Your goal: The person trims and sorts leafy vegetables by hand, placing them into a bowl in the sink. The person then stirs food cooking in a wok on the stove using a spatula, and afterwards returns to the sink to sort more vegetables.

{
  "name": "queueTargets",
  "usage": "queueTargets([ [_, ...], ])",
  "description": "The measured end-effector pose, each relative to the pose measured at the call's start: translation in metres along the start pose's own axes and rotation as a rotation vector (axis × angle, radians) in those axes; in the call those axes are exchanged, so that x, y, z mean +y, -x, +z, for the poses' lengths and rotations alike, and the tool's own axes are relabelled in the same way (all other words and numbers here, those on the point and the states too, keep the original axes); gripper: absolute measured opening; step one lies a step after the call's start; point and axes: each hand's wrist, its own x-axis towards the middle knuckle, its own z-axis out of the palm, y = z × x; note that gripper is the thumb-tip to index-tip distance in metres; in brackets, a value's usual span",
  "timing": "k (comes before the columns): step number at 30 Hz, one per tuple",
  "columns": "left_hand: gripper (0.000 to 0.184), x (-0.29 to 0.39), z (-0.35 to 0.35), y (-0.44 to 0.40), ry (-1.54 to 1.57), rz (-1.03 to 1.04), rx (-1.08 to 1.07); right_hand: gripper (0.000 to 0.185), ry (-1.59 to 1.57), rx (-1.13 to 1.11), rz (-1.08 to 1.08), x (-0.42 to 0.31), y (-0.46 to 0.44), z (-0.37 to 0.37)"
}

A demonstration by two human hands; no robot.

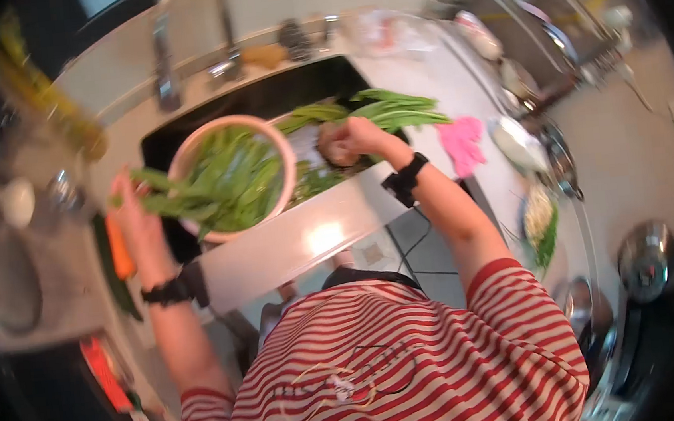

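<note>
Left of centre, the greens [240,183] lie in the bowl [291,174], likely light, limp and easily bruised, best bunched loosely at their ends, which the left hand [137,220] grips; the blurred right hand's [359,138] hold, upper centre, I cannot tell.

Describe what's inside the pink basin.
Leafy greens, some reaching over the basin's rim to the left hand. They cover most of its bottom; anything beneath them is hidden.
</note>
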Motion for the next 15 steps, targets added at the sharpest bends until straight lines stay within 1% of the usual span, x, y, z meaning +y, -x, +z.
queueTargets([
  [3,0.021,-0.001,0.009,0.005,-0.109,0.06,-0.008,0.021,0.036,0.14,0.128,0.042,0.025,-0.041],
  [4,0.023,-0.003,0.012,0.006,-0.15,0.074,0.004,0.02,0.038,0.184,0.252,0.07,0.033,-0.051],
  [6,0.024,-0.011,0.024,0.009,-0.17,0.054,0.001,0.022,0.139,0.248,0.42,0.131,0.052,-0.075],
  [8,0.026,-0.016,0.038,0.018,-0.088,0.075,-0.019,0.024,0.197,0.313,0.604,0.169,0.08,-0.092],
  [9,0.025,-0.019,0.037,0.016,-0.112,0.076,-0.085,0.025,0.212,0.344,0.686,0.184,0.092,-0.1],
  [10,0.025,-0.02,0.044,0.019,-0.114,0.08,-0.082,0.027,0.217,0.344,0.671,0.213,0.098,-0.099],
  [11,0.024,-0.02,0.053,0.023,-0.126,0.096,-0.121,0.027,0.187,0.399,0.658,0.228,0.104,-0.099],
  [12,0.023,-0.02,0.06,0.026,-0.139,0.113,-0.16,0.028,0.154,0.455,0.644,0.235,0.107,-0.096],
  [13,0.023,-0.02,0.066,0.027,-0.148,0.12,-0.158,0.028,0.144,0.452,0.639,0.243,0.106,-0.09],
  [15,0.022,-0.024,0.078,0.028,-0.144,0.105,-0.166,0.025,0.146,0.544,0.545,0.254,0.101,-0.08],
])
